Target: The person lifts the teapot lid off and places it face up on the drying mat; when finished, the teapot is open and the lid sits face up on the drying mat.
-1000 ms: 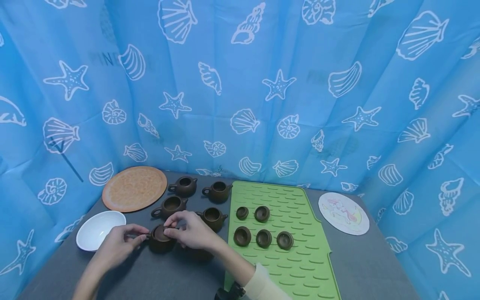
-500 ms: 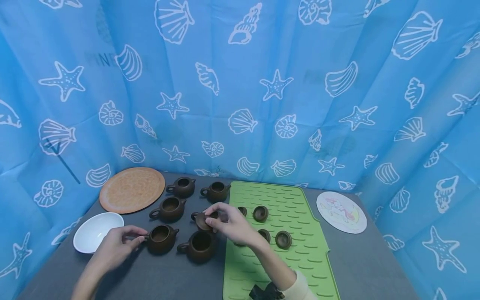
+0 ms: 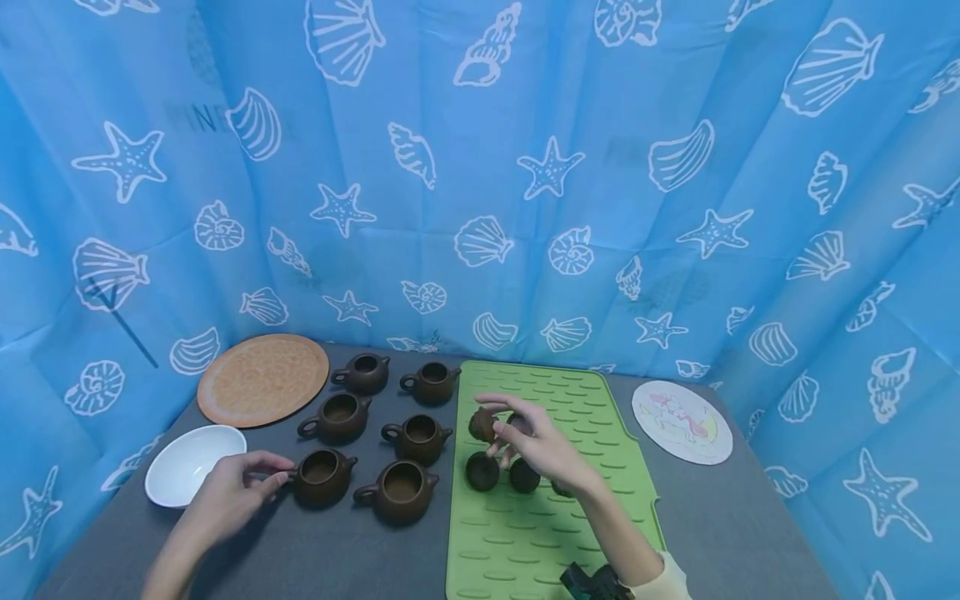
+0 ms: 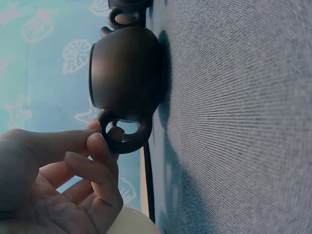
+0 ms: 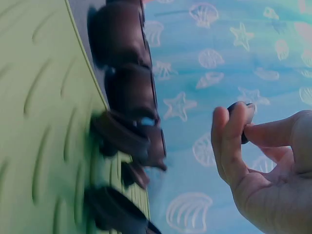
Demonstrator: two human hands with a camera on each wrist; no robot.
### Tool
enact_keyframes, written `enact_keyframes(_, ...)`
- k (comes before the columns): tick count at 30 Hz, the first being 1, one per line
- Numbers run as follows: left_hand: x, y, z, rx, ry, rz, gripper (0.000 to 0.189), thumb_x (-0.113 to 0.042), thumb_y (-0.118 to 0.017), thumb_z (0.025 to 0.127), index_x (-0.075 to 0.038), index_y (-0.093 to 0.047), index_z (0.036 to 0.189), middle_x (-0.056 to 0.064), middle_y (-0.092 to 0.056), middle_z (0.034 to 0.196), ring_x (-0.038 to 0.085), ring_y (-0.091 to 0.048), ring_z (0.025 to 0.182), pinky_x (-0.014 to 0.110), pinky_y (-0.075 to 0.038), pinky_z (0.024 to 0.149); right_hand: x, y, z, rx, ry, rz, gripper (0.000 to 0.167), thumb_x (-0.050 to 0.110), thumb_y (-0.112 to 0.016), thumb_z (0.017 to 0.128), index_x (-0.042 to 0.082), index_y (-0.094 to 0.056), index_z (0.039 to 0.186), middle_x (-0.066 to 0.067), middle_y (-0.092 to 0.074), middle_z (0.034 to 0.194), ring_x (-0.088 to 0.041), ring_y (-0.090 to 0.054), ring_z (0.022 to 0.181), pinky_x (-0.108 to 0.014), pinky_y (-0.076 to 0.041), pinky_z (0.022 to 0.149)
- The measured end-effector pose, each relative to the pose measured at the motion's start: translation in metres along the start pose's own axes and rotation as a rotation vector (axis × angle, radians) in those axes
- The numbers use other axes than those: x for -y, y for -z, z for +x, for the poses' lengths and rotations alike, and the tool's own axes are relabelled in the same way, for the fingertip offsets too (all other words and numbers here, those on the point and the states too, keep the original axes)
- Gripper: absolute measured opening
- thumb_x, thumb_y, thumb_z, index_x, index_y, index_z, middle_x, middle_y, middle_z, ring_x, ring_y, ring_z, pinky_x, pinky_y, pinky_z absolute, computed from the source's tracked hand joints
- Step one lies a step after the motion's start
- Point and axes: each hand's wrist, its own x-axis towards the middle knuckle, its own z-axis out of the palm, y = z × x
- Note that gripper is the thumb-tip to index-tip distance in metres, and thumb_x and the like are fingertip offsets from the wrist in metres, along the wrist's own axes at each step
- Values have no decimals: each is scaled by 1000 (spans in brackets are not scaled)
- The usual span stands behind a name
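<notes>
My left hand (image 3: 234, 493) pinches the loop handle of a small brown teapot (image 3: 321, 480) at the front left. This teapot stands upright on the grey cloth, its top uncovered; the left wrist view shows thumb and fingers on the handle (image 4: 127, 146). Over the green mat (image 3: 555, 542), my right hand (image 3: 546, 450) pinches a small dark teapot lid (image 5: 249, 116), held clear of the mat. Several other lids (image 3: 482, 472) lie on the mat below and around this hand, partly hidden by its fingers and wrist.
Several more uncovered brown teapots (image 3: 401, 492) stand in two columns left of the mat. A white bowl (image 3: 191, 467) sits beside my left wrist, a round orange-brown mat (image 3: 262, 379) behind it. At right lies a white disc with a drawing (image 3: 682, 422). A blue curtain (image 3: 480, 167) surrounds the table.
My right hand has lifted the lid off the front-left teapot and carried it right, over the other teapots to the green mat. My left hand stays on the handle.
</notes>
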Motion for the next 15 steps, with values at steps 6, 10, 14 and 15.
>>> enact_keyframes(6,0,0,0,-1,-2,0,20,-6,-68,104,-1,-76,121,8,-80,103,17,-70,80,28,-53,61,-9,27,-13,-35,-20,12,43,9,-50,114,-1,-51,156,-34,-53,150,-21,-80,93,-51,-66,89)
enact_keyframes(10,-1,0,-1,-2,7,4,20,-6,-69,104,-1,-76,122,8,-80,103,17,-70,81,28,-53,62,-15,45,-20,-74,-45,-15,47,13,-62,110,-1,-52,154,-34,-51,154,-19,-81,96,-46,-67,89)
enact_keyframes(14,-1,-1,0,-3,12,5,20,-7,-69,104,-1,-76,122,8,-80,103,16,-70,80,28,-52,62,-27,59,-27,-117,-56,-35,55,6,-73,102,-2,-53,152,-37,-47,156,-17,-82,95,-47,-67,87)
enact_keyframes(15,-1,-1,0,-4,13,4,20,-7,-69,104,-1,-76,122,8,-79,102,16,-69,80,28,-52,61,-30,62,-28,-125,-63,-32,55,4,-74,101,-2,-52,152,-38,-46,156,-21,-82,96,-48,-67,87)
